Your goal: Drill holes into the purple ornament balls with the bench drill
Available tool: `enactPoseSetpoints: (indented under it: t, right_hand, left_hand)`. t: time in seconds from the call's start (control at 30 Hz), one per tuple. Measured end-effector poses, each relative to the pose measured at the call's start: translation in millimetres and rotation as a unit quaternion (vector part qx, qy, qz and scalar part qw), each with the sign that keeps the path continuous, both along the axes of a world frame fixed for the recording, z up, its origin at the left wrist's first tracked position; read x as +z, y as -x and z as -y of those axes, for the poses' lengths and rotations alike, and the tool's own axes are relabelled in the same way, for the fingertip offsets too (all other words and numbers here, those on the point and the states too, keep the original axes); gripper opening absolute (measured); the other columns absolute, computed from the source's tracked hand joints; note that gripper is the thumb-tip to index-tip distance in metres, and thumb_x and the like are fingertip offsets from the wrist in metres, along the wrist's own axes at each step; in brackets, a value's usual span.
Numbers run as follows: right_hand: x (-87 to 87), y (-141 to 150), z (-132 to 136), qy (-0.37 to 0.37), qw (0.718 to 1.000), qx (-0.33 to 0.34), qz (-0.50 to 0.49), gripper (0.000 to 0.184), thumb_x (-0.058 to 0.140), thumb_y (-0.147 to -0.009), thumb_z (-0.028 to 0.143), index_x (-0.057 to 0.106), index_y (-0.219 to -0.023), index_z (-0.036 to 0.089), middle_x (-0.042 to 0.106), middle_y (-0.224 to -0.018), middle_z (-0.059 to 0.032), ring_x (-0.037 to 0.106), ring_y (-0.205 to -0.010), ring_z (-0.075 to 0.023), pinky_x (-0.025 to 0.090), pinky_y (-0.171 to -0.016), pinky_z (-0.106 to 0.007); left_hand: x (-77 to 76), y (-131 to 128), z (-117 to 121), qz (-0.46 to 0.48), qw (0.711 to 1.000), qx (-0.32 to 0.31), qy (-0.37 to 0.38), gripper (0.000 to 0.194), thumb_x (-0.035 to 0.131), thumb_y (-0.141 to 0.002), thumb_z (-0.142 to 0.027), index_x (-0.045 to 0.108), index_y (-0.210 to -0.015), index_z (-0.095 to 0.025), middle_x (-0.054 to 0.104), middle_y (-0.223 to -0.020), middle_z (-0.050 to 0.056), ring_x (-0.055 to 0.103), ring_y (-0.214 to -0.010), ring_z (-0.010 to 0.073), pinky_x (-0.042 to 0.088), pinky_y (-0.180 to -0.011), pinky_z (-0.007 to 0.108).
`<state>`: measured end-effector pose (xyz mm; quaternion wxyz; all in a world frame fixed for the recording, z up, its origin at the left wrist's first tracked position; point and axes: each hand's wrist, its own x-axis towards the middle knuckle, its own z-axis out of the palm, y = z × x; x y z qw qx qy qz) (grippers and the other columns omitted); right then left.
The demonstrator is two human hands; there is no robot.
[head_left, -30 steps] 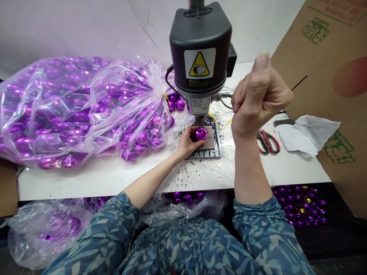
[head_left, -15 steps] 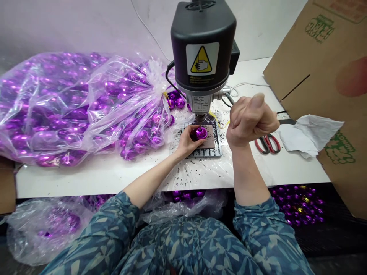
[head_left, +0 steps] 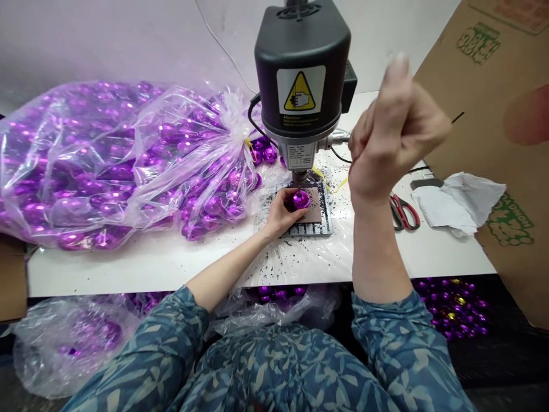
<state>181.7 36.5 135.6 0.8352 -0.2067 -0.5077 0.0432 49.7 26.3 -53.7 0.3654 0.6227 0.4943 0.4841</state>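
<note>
Under the black drill press (head_left: 302, 63), my left hand (head_left: 282, 214) grips a shiny purple bauble (head_left: 301, 199) between thumb and fingers. The bauble rests on a small brown board (head_left: 315, 213) over the slotted metal base plate (head_left: 329, 226), just below the chuck (head_left: 299, 177). My right hand (head_left: 390, 137) is raised at the machine's right side, fingers curled in a fist with the thumb up. A metal lever (head_left: 341, 139) runs from the press into this fist; its handle end is hidden by the fingers.
A large clear bag of purple baubles (head_left: 94, 171) fills the left of the white table (head_left: 171, 272). Red-and-black scissors (head_left: 405, 213), white paper (head_left: 454, 203) and a cardboard box (head_left: 484, 114) are on the right. Dark shavings surround the base; more baubles (head_left: 454, 309) lie below the table edge.
My right hand swung down and toward me with the lever, then came back up. My left hand stayed in place with the bauble, which turned slightly.
</note>
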Motion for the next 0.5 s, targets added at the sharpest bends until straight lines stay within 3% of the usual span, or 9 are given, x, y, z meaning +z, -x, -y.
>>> enactPoseSetpoints:
  t: [0.07, 0.17, 0.2, 0.27, 0.33, 0.37, 0.4, 0.43, 0.5]
  right_hand:
    - [18.9, -0.5, -4.8, 0.027, 0.999, -0.011, 0.019, 0.067, 0.055, -0.087, 0.075, 0.033, -0.050, 0.024, 0.030, -0.043, 0.0055, 0.028, -0.038, -0.0079, 0.024, -0.047, -0.035]
    - [29.7, -1.7, -10.8, 0.049, 0.998, -0.017, 0.037, 0.067, 0.054, -0.080, 0.078, 0.030, -0.050, 0.024, 0.028, -0.043, 0.0057, 0.025, -0.038, -0.0080, 0.021, -0.048, -0.036]
    - [29.8, -1.7, -11.8, 0.052, 0.998, -0.013, 0.032, 0.066, 0.054, -0.080, 0.078, 0.029, -0.050, 0.024, 0.028, -0.043, 0.0061, 0.025, -0.038, -0.0073, 0.021, -0.048, -0.035]
    - [28.1, -1.0, -12.7, 0.048, 0.999, -0.004, 0.017, 0.065, 0.055, -0.079, 0.076, 0.030, -0.051, 0.023, 0.028, -0.043, 0.0070, 0.026, -0.037, -0.0056, 0.021, -0.047, -0.033]
    - [26.4, 0.4, -13.3, 0.039, 0.999, 0.000, 0.010, 0.064, 0.056, -0.079, 0.075, 0.032, -0.051, 0.023, 0.029, -0.043, 0.0077, 0.027, -0.037, -0.0045, 0.022, -0.046, -0.032]
    - [25.9, 1.1, -13.8, 0.030, 1.000, -0.001, 0.008, 0.064, 0.057, -0.079, 0.075, 0.032, -0.050, 0.023, 0.028, -0.043, 0.0079, 0.026, -0.036, -0.0045, 0.023, -0.045, -0.032]
    - [25.6, 1.7, -14.3, 0.018, 1.000, -0.001, 0.002, 0.064, 0.058, -0.080, 0.074, 0.033, -0.050, 0.024, 0.027, -0.042, 0.0081, 0.025, -0.036, -0.0046, 0.022, -0.044, -0.032]
    - [25.5, 2.2, -14.7, 0.007, 1.000, 0.002, -0.005, 0.064, 0.060, -0.080, 0.074, 0.033, -0.050, 0.024, 0.027, -0.042, 0.0081, 0.024, -0.035, -0.0048, 0.022, -0.043, -0.033]
    - [25.2, 2.6, -14.6, -0.009, 1.000, 0.014, -0.016, 0.064, 0.064, -0.080, 0.072, 0.036, -0.049, 0.024, 0.028, -0.042, 0.0079, 0.025, -0.035, -0.0052, 0.022, -0.043, -0.033]
  left_hand:
    - [6.7, 1.7, 7.8, -0.009, 1.000, 0.023, -0.003, 0.058, 0.094, -0.072, -0.024, 0.059, -0.117, -0.021, 0.073, -0.116, 0.009, 0.072, -0.106, 0.0263, 0.061, -0.096, 0.045]
    - [23.5, 16.2, 38.1, -0.058, 0.998, 0.018, -0.019, 0.051, 0.089, -0.076, -0.027, 0.058, -0.116, -0.022, 0.071, -0.114, 0.009, 0.071, -0.102, 0.0254, 0.060, -0.087, 0.041]
    - [29.9, 24.1, 53.6, -0.089, 0.996, -0.027, -0.018, 0.047, 0.087, -0.078, -0.029, 0.059, -0.115, -0.022, 0.071, -0.112, 0.009, 0.070, -0.098, 0.0248, 0.060, -0.083, 0.039]
    - [41.6, 42.4, 90.0, -0.180, 0.964, -0.197, 0.006, 0.042, 0.086, -0.078, -0.032, 0.062, -0.111, -0.022, 0.072, -0.104, 0.007, 0.070, -0.091, 0.0240, 0.058, -0.076, 0.036]
    - [50.5, 59.8, 126.6, -0.288, 0.882, -0.371, 0.034, 0.041, 0.088, -0.079, -0.037, 0.066, -0.110, -0.022, 0.073, -0.103, 0.007, 0.071, -0.089, 0.0256, 0.057, -0.075, 0.036]
    - [53.8, 66.9, 141.5, -0.331, 0.844, -0.421, 0.038, 0.044, 0.088, -0.080, -0.040, 0.068, -0.114, -0.021, 0.074, -0.106, 0.009, 0.071, -0.090, 0.0273, 0.057, -0.075, 0.037]
    - [56.3, 72.7, 152.2, -0.358, 0.818, -0.448, 0.038, 0.046, 0.087, -0.083, -0.042, 0.069, -0.119, -0.021, 0.074, -0.110, 0.011, 0.072, -0.092, 0.0286, 0.058, -0.077, 0.038]
    - [58.3, 77.1, 157.3, -0.365, 0.812, -0.454, 0.035, 0.046, 0.083, -0.088, -0.042, 0.068, -0.125, -0.021, 0.074, -0.113, 0.012, 0.072, -0.095, 0.0290, 0.058, -0.080, 0.039]
    - [60.8, 82.6, 146.9, -0.325, 0.846, -0.421, 0.024, 0.039, 0.073, -0.098, -0.038, 0.067, -0.133, -0.023, 0.075, -0.117, 0.012, 0.073, -0.101, 0.0278, 0.060, -0.088, 0.041]
